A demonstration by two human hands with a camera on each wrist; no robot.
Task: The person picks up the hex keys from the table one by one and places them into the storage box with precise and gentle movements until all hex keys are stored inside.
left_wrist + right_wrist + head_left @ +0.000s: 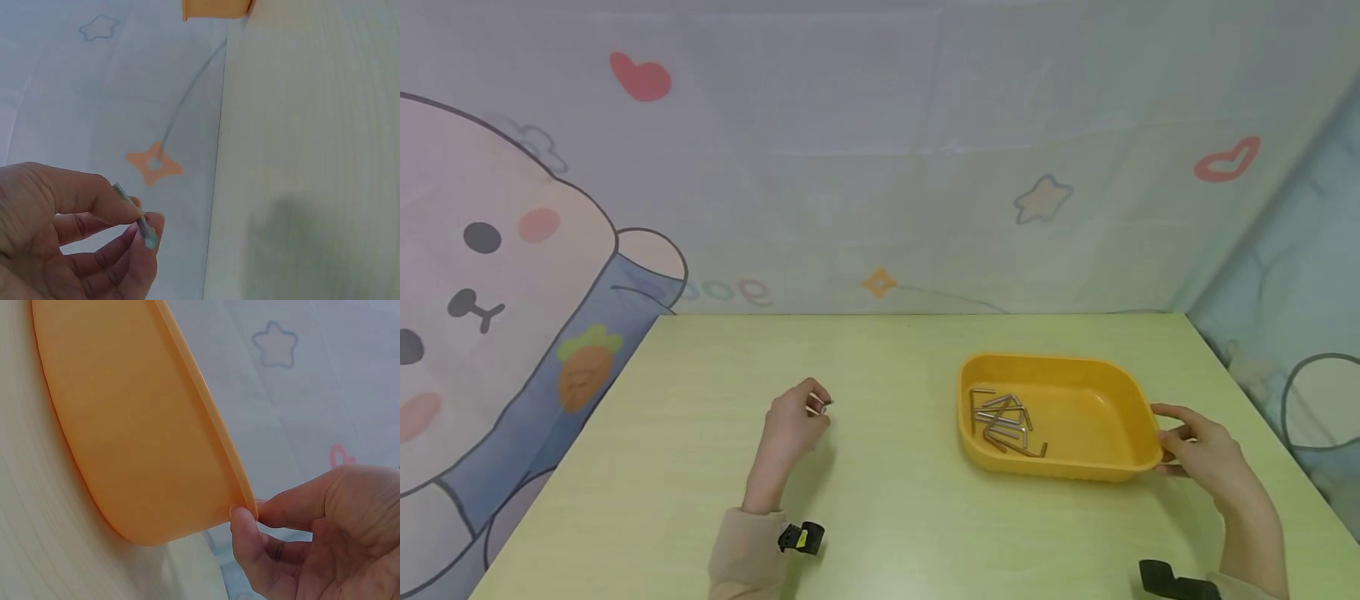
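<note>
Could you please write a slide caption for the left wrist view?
Left hand pinches a small grey metal hex key above the pale wooden table.

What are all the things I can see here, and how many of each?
Tray: one, orange-yellow, on the right part of the table.
Hex keys: a pile, silver metal, in the left end of the tray; too tangled to count exactly.
Small metal piece: one, silver-grey, pinched in the left hand's fingertips.
Table: one, pale yellow-green, under everything.
Backdrop: one, pale cloth with a cartoon bear, hearts and stars, behind the table.
Wrist cameras: two, black, one on each wrist.
Left hand: one, raised over the table's left part, pinching the small metal piece.
Right hand: one, gripping the tray's right rim.
</note>
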